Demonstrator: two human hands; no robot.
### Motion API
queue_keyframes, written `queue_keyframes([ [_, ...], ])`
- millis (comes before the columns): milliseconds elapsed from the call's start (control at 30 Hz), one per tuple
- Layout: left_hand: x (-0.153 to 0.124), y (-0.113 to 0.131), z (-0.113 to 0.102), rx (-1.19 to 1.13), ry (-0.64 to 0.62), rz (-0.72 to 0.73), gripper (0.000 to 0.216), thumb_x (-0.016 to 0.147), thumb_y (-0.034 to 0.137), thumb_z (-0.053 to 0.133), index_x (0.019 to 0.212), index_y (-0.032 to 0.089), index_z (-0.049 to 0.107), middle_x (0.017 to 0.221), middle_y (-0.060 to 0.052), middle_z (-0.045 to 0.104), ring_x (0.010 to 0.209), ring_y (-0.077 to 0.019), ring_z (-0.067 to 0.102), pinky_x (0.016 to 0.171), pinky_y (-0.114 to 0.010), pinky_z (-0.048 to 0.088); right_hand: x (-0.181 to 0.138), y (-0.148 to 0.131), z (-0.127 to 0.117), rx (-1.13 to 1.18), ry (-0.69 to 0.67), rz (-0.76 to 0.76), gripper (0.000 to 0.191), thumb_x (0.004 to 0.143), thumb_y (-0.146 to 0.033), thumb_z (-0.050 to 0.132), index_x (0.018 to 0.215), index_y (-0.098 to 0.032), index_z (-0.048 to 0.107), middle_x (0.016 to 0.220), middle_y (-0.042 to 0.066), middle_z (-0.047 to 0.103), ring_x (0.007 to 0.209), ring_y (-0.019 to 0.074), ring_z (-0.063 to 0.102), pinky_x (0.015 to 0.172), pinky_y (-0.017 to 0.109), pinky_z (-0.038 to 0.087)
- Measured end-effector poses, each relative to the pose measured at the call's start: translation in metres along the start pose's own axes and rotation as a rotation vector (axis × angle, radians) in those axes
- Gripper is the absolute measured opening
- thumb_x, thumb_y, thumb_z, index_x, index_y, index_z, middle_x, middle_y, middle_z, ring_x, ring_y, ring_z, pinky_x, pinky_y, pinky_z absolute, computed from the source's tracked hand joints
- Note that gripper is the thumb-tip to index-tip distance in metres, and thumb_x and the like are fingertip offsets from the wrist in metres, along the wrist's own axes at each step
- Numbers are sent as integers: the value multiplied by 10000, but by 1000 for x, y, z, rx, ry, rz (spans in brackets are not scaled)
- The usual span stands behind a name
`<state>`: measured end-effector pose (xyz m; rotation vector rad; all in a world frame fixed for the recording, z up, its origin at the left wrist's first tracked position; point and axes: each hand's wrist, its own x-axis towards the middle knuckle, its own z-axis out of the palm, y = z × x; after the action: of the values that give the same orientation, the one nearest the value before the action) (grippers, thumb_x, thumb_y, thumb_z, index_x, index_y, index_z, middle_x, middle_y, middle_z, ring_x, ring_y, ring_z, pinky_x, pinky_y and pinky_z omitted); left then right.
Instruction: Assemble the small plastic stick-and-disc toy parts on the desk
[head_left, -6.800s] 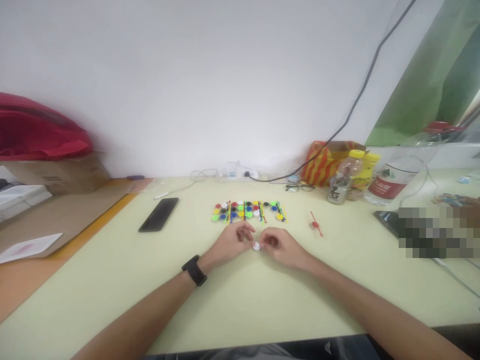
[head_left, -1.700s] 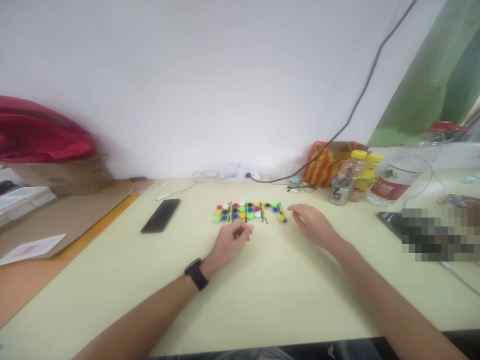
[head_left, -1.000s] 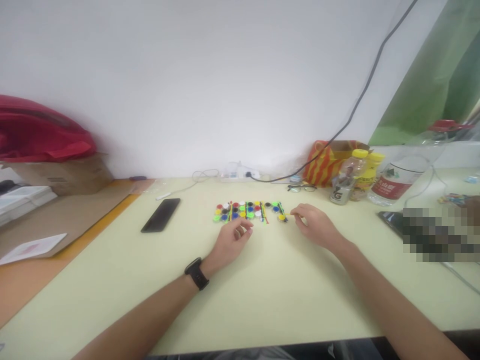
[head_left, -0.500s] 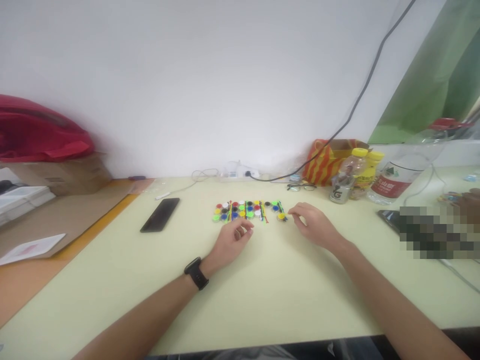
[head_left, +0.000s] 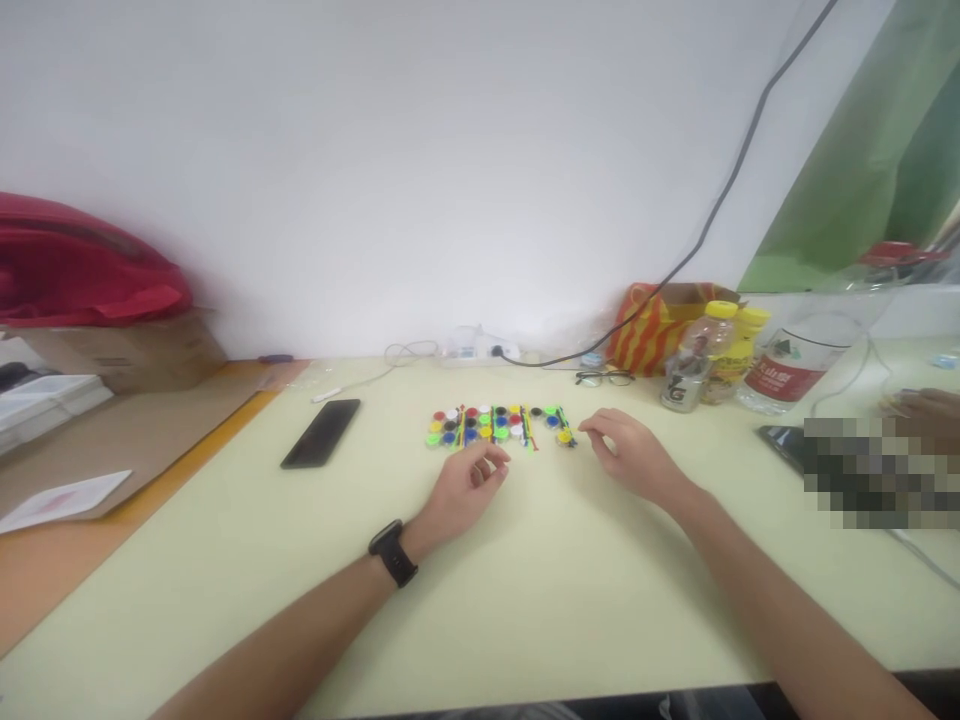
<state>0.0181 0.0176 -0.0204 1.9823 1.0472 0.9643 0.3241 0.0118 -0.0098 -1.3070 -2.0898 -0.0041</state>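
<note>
Small round caps [head_left: 495, 424] in red, blue, green, yellow, black and white lie in short rows on the pale yellow table [head_left: 525, 590], with thin coloured sticks between the rows. My left hand [head_left: 465, 485], a black watch [head_left: 391, 552] on its wrist, rests just in front of the rows with its fingers curled in; nothing shows in it. My right hand [head_left: 630, 455] lies at the right end of the rows, thumb and forefinger tips close together beside the last yellow cap [head_left: 562, 435]. Whether they pinch anything is too small to tell.
A black phone [head_left: 321, 432] lies left of the caps. Glasses [head_left: 602, 377], a striped bag [head_left: 649, 335] and bottles [head_left: 694, 362] stand at the back right, a power strip [head_left: 476, 348] with cables along the wall. Another person's hand [head_left: 926, 402] is at the far right. Boxes [head_left: 120, 350] sit left.
My hands have parted from the white cap they held together. The right hand has gone to the rows' right end and stays there. The red pin on the table is out of sight.
</note>
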Motion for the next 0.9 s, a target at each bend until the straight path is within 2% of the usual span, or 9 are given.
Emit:
queue_keyframes([
  [367, 1, -2, 0, 5, -9, -1, 157, 965, 321, 614, 1032, 197, 683, 794, -3, 627, 691, -135, 552, 623, -246, 441, 1, -4, 1, 1, -90, 42, 257, 952, -86, 495, 1010, -217, 708, 996, 63, 737, 948, 238, 690, 839, 362, 499],
  [667, 0, -4, 2, 4, -27, 2, 178, 979, 344, 601, 1053, 200, 676, 853, -21, 661, 711, -143, 573, 625, -260, 459, -1, -20, -4, 128, -149, 55, 247, 962, -105, 497, 1006, -228, 707, 1004, 55, 729, 960, 230, 682, 842, 352, 495],
  [800, 0, -3, 2, 78, -57, 12, 211, 945, 360, 651, 1098, 215, 669, 1002, -46, 686, 821, -175, 600, 696, -292, 489, -2, -30, -5, 235, -217, 57, 236, 974, -135, 501, 1002, -228, 717, 995, 50, 730, 927, 219, 676, 841, 351, 501],
  [900, -2, 1, 1, 159, -106, 43, 330, 887, 403, 736, 1164, 236, 670, 1122, -61, 674, 953, -217, 611, 786, -331, 509, -3, -39, -5, 339, -287, 62, 237, 968, -139, 510, 1013, -226, 726, 993, 47, 733, 901, 206, 677, 826, 338, 509],
])
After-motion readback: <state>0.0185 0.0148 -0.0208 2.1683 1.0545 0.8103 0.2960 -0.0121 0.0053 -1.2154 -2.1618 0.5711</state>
